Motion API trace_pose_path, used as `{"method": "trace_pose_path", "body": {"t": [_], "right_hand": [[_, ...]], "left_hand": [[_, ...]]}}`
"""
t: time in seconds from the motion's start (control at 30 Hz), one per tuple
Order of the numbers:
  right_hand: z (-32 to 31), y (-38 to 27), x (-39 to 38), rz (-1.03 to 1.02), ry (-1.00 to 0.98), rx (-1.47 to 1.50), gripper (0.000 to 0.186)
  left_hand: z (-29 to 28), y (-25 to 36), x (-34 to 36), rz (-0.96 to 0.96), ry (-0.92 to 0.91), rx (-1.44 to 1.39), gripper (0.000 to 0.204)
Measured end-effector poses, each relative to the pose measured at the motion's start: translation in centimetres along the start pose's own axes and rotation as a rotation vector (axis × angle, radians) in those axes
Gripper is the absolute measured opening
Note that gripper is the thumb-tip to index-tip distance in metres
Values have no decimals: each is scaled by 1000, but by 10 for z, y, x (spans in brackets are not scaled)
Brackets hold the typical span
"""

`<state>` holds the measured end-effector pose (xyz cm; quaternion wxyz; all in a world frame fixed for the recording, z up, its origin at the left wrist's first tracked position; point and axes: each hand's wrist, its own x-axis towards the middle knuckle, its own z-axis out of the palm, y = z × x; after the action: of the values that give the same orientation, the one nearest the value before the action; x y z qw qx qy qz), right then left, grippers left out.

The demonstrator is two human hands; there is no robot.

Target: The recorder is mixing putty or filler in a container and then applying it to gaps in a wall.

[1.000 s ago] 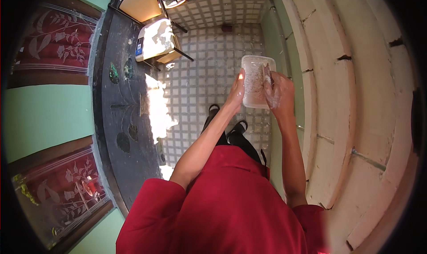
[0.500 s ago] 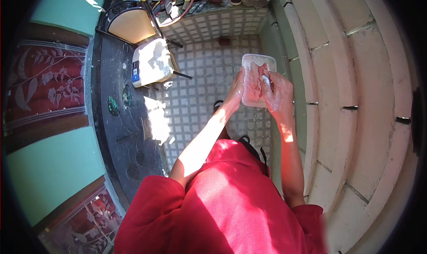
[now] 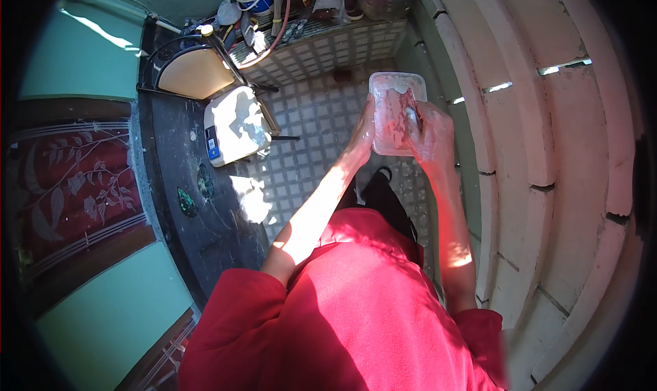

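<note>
A translucent rectangular plastic container (image 3: pixel 389 134) with pinkish, whitish smeared contents is held up over the tiled floor. My left hand (image 3: pixel 361 134) grips its left side, thumb along the rim. My right hand (image 3: pixel 431 136), smeared with white, has its fingers curled inside the container at the right, around a whitish shape that I cannot make out.
A chair (image 3: pixel 233 127) with a cream seat and small blue object stands beside a dark painted slab (image 3: pixel 178 247). At the back, a tiled ledge (image 3: pixel 321 45) holds buckets, bags and a hose. Stepped pale blocks (image 3: pixel 568 138) line the right wall; green wall (image 3: pixel 102 316) lies left.
The view has shifted, showing more of the back ledge and putting the chair lower in the picture. Both hands and the container sit slightly higher in frame, and the right fingers have shifted inside it.
</note>
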<state>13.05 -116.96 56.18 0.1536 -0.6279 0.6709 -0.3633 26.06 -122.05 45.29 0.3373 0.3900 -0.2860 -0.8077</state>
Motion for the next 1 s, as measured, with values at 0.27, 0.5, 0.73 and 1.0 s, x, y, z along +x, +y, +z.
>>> {"method": "trace_pose_path", "body": {"t": [0.27, 0.5, 0.73, 1.0], "right_hand": [[-28, 23, 52, -74, 90, -28, 14], [-35, 44, 103, -24, -9, -169, 16], [-29, 84, 126, -90, 32, -19, 18], [-22, 91, 141, -45, -36, 110, 19]], "left_hand": [[13, 19, 39, 28, 14, -12, 72], [34, 27, 84, 77, 52, -49, 72], [50, 34, 122, 71, 75, -18, 68], [72, 45, 140, 71, 48, -23, 65]]}}
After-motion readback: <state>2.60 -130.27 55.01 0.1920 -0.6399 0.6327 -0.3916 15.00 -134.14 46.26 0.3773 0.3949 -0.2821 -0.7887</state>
